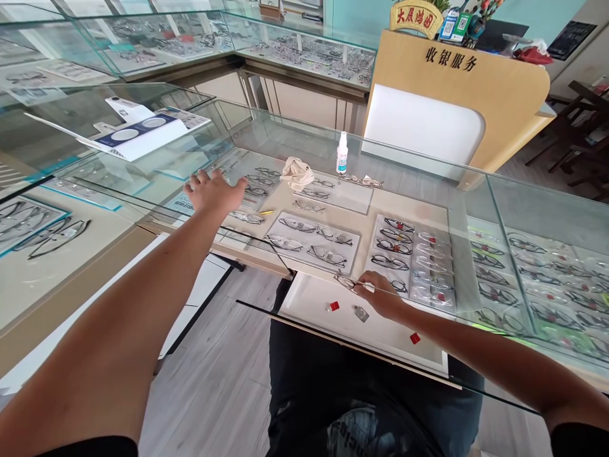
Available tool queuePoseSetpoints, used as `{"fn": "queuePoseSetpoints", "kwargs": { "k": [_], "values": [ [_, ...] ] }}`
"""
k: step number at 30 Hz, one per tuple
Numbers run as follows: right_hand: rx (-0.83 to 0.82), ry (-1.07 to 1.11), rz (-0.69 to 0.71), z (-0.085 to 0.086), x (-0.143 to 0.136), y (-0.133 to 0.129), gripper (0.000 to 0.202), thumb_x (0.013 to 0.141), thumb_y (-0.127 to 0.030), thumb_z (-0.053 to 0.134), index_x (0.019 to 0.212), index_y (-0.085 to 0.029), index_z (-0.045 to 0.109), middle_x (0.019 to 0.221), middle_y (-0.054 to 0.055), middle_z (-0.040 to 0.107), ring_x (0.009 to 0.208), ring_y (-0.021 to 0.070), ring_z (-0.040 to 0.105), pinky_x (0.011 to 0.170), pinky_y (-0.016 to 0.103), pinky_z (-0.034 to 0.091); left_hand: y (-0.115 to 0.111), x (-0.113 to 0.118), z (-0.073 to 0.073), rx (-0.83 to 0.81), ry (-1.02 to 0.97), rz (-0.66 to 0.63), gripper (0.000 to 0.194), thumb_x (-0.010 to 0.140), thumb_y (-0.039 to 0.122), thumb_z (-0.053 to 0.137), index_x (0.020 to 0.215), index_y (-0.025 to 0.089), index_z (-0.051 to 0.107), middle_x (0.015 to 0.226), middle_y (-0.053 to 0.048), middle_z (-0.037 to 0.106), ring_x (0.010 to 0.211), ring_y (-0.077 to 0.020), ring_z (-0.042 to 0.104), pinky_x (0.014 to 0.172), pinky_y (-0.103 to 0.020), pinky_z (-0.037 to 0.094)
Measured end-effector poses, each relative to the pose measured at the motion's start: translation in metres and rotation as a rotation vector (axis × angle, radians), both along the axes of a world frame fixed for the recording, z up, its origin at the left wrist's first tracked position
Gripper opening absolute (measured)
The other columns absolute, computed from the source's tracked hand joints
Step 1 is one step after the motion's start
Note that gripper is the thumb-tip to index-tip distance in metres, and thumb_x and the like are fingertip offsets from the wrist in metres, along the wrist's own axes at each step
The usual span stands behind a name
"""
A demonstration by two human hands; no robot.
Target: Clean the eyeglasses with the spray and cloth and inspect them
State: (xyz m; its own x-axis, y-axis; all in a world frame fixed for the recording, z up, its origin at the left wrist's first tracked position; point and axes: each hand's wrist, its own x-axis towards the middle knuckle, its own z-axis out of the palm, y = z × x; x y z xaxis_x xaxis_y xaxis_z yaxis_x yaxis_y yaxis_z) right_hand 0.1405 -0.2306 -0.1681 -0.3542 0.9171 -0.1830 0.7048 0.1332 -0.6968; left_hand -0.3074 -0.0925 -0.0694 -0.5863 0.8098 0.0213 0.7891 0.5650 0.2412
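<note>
My left hand (216,192) lies on the glass counter top (266,136) with its fingers spread, holding nothing. Held by one side in my right hand (380,295) is a pair of thin-framed glasses (346,281), above a white pulled-out drawer (304,295) in front of me. Two red tags, one of them (415,338) at the right, and a grey tag (361,313) lie in that drawer. Just beyond the glasses, a tray (311,235) bears several frames, and a fuller tray (375,254) of glasses stands to its right. My right fingertips are partly hidden.
On the counter stand a white spray bottle (341,153) and a crumpled beige cloth (297,173). An unfolded blue-and-white cardboard box (137,132) lies at the left. Glass edges cross close to both arms. Behind rises a wooden cashier desk (428,82); more glasses fill the right case (547,266).
</note>
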Motion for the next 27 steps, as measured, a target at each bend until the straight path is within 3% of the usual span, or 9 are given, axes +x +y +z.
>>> {"fn": "queuePoseSetpoints", "kwargs": {
  "k": [3, 6, 9, 12, 18, 21, 27],
  "values": [
    [0.151, -0.001, 0.024, -0.013, -0.018, 0.025, 0.024, 0.107, -0.028, 0.059, 0.087, -0.027, 0.072, 0.105, 0.007, 0.083, 0.106, 0.0266, 0.076, 0.101, 0.041, 0.057, 0.001, -0.002, -0.002, -0.011, 0.009, -0.007, 0.099, 0.111, 0.071, 0.035, 0.181, 0.002, 0.036, 0.193, -0.029, 0.025, 0.18, -0.0476, 0.021, 0.144, -0.066, 0.02],
    [0.274, -0.01, 0.02, -0.024, -0.04, 0.049, 0.027, 0.113, -0.027, 0.052, 0.096, -0.025, 0.074, 0.114, 0.011, 0.082, 0.118, 0.0284, 0.072, 0.116, 0.044, 0.051, 0.002, -0.004, -0.005, 0.002, 0.023, -0.004, 0.101, 0.11, 0.073, 0.035, 0.182, 0.002, 0.035, 0.191, -0.029, 0.028, 0.179, -0.0478, 0.022, 0.144, -0.066, 0.021],
    [0.369, -0.048, 0.005, -0.032, -0.06, 0.078, 0.029, 0.115, -0.026, 0.049, 0.106, -0.023, 0.077, 0.121, 0.013, 0.081, 0.122, 0.0301, 0.068, 0.122, 0.046, 0.046, 0.003, -0.007, -0.007, 0.005, 0.034, -0.001, 0.1, 0.109, 0.073, 0.035, 0.18, 0.002, 0.037, 0.189, -0.03, 0.033, 0.177, -0.0482, 0.025, 0.142, -0.067, 0.024],
    [0.445, -0.105, 0.009, -0.033, -0.072, 0.12, 0.033, 0.116, -0.026, 0.045, 0.113, -0.022, 0.078, 0.126, 0.015, 0.08, 0.129, 0.0323, 0.065, 0.127, 0.05, 0.042, 0.003, -0.008, -0.008, -0.003, 0.044, 0.006, 0.1, 0.108, 0.074, 0.035, 0.178, 0.003, 0.04, 0.19, -0.029, 0.032, 0.176, -0.0489, 0.027, 0.141, -0.069, 0.026],
    [0.526, -0.236, 0.103, -0.032, -0.074, 0.204, 0.035, 0.114, -0.022, 0.047, 0.111, -0.023, 0.081, 0.13, 0.016, 0.08, 0.137, 0.0341, 0.063, 0.143, 0.059, 0.017, 0.001, -0.006, -0.005, 0.018, 0.042, 0.022, 0.094, 0.106, 0.072, 0.037, 0.174, 0.007, 0.048, 0.185, -0.031, 0.04, 0.173, -0.0486, 0.032, 0.139, -0.071, 0.028],
    [0.524, -0.299, 0.123, -0.04, -0.074, 0.222, 0.04, 0.113, -0.018, 0.044, 0.109, -0.02, 0.083, 0.129, 0.019, 0.079, 0.138, 0.0352, 0.062, 0.144, 0.063, 0.014, -0.001, -0.003, -0.002, 0.005, 0.036, 0.032, 0.097, 0.106, 0.073, 0.036, 0.176, 0.008, 0.045, 0.185, -0.03, 0.039, 0.174, -0.0475, 0.031, 0.14, -0.071, 0.027],
    [0.494, -0.38, 0.179, -0.063, -0.074, 0.231, 0.043, 0.111, -0.015, 0.044, 0.105, -0.02, 0.086, 0.124, 0.019, 0.081, 0.132, 0.0352, 0.065, 0.144, 0.064, 0.014, -0.003, -0.002, -0.001, -0.013, 0.038, 0.048, 0.099, 0.105, 0.076, 0.033, 0.178, 0.01, 0.042, 0.188, -0.027, 0.035, 0.176, -0.0449, 0.028, 0.141, -0.07, 0.025]
  ]
}}
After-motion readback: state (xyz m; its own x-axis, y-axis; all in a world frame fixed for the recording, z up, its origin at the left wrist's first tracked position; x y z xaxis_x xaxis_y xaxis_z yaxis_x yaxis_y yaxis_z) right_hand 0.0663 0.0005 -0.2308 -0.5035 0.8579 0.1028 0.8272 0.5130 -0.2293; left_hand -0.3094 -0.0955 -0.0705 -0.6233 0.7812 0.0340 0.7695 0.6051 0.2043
